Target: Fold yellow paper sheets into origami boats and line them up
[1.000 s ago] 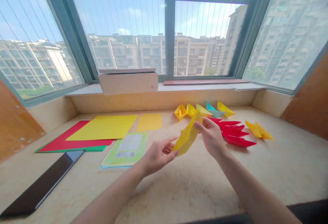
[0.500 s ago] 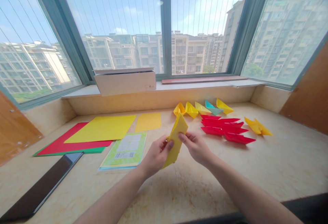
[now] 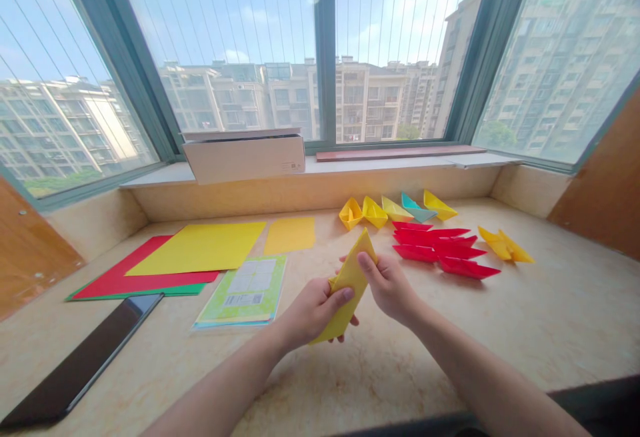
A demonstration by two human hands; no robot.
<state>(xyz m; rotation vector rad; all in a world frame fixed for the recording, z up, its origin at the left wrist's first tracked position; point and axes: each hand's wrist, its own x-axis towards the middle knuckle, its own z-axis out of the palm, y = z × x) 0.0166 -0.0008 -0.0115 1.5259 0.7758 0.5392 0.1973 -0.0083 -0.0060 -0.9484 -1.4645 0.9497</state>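
Fingers [image 3: 367,262] of the left hand [image 3: 313,310] and right hand [image 3: 389,287] are clamped on a folded yellow paper [image 3: 347,290] from either side, holding it just above the middle of a marble counter [image 3: 565,317]. Red paper boats [image 3: 430,237] lie to the right of it, yellow and teal paper boats [image 3: 397,209] sit farther off, and coloured card sheets [image 3: 200,248] lie left.

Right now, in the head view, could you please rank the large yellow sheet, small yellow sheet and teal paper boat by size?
Largest to smallest: large yellow sheet, small yellow sheet, teal paper boat.
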